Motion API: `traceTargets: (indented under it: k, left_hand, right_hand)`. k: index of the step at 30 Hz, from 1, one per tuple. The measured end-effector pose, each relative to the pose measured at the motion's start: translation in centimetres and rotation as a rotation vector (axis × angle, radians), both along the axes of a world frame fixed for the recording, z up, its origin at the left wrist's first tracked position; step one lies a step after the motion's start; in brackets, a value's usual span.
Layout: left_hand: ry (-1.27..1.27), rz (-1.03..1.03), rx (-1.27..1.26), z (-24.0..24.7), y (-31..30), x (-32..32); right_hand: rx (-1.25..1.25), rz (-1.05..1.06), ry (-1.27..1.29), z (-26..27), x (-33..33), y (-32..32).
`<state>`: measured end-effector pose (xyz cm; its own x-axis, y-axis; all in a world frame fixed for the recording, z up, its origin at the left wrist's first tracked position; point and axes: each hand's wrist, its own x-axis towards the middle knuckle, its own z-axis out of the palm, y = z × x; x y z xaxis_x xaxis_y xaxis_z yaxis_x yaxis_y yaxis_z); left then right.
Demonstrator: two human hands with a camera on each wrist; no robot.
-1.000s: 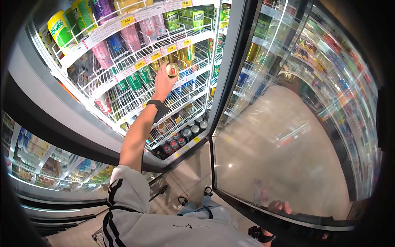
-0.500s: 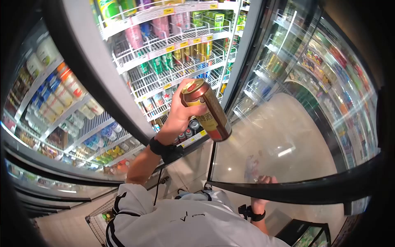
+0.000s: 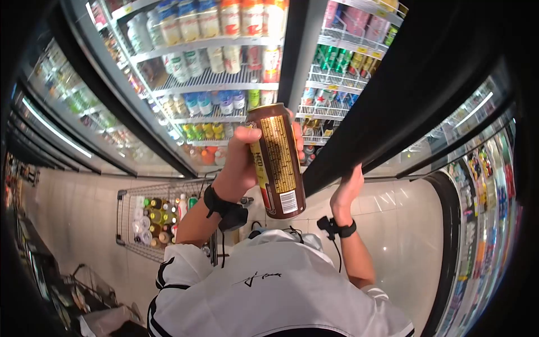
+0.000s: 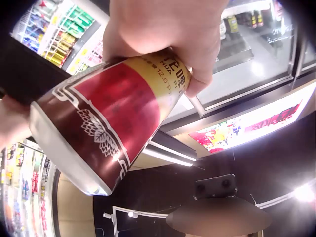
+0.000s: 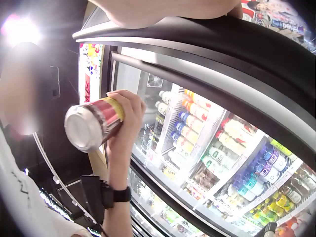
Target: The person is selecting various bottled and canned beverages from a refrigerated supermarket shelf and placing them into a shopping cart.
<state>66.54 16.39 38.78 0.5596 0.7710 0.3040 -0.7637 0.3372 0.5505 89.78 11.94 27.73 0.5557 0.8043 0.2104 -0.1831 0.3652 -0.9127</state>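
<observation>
In the head view my left hand (image 3: 238,163) grips a brown beer can (image 3: 283,163) in front of my chest. The gold text panel and barcode on the can face me. From the left wrist, its red and yellow label (image 4: 118,98) and silver bottom rim show, with the fingers around the other end. My right hand (image 3: 348,194) lies with its fingers extended along the edge of the black-framed cooler door (image 3: 393,95). In the right wrist view part of that hand (image 5: 168,12) lies against the dark door frame (image 5: 207,39).
A wire shopping cart (image 3: 119,224) with several bottles in it stands on the floor at the left. Lit cooler shelves (image 3: 213,84) of bottles face me, behind a neighbouring door. More stocked shelves (image 3: 477,208) line the far right.
My left hand has brought the can from the cooler shelf to in front of my chest. The cooler door has swung toward closing, with my right hand now at its edge. My view has turned left.
</observation>
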Motion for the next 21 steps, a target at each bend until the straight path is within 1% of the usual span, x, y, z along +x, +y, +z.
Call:
traceTargets:
  k: [2,3,4,5,6,7,8,10,12,15,16,17,18,19,21]
  left_hand:
    - [-0.056,0.045,-0.066,-0.6,-1.2,-1.1]
    - [-0.056,0.068,-0.067,-0.8,-1.7,-1.8]
    - [-0.055,0.088,-0.067,-0.8,-2.2,-2.2]
    - [-0.037,0.131,-0.063,-0.9,-2.7,-2.7]
    - [-0.036,0.142,-0.077,-1.0,-3.1,-3.2]
    - [-0.038,0.162,-0.049,-1.1,-3.5,-3.5]
    - [-0.039,0.181,-0.023,-1.0,-3.6,-3.5]
    - [-0.046,0.201,-0.049,-1.3,-3.9,-3.8]
    - [-0.11,0.161,-0.013,-1.5,-3.9,-3.9]
    - [-0.117,0.151,-0.027,-1.4,-4.2,-4.0]
    - [-0.118,0.156,-0.028,-1.2,-4.3,-3.9]
    - [-0.062,0.211,-0.057,-0.9,-4.3,-3.8]
    - [-0.004,0.264,-0.088,-0.8,-4.5,-3.7]
    - [-0.003,0.264,-0.093,-0.8,-4.4,-3.7]
    - [0.011,0.273,-0.092,-0.9,-4.2,-3.7]
  right_hand:
    - [0.017,0.079,-0.082,-0.8,-0.3,3.7]
    - [0.071,0.111,-0.164,-0.2,-1.4,5.1]
    - [0.038,0.122,-0.217,-0.1,-1.6,6.6]
    - [0.081,0.106,-0.299,-1.2,-1.5,8.8]
    - [0.128,0.06,-0.252,0.6,-3.6,9.5]
    - [0.154,0.045,-0.358,0.2,-3.6,11.0]
    - [0.17,0.058,-0.351,-0.3,-3.5,12.8]
    - [0.147,0.061,-0.406,-0.1,-3.6,15.0]
    - [0.104,0.058,-0.433,-0.1,-3.7,16.2]
    - [0.063,0.079,-0.465,-0.2,-3.4,17.5]
    - [0.053,0.1,-0.469,-0.4,-3.4,17.7]
    - [0.05,0.105,-0.47,-0.7,-3.2,17.8]
    - [0.052,0.157,-0.433,0.0,-3.4,17.0]
    - [0.052,0.207,-0.395,0.6,-3.6,16.1]
    - [0.052,0.211,-0.392,1.3,-3.9,14.5]
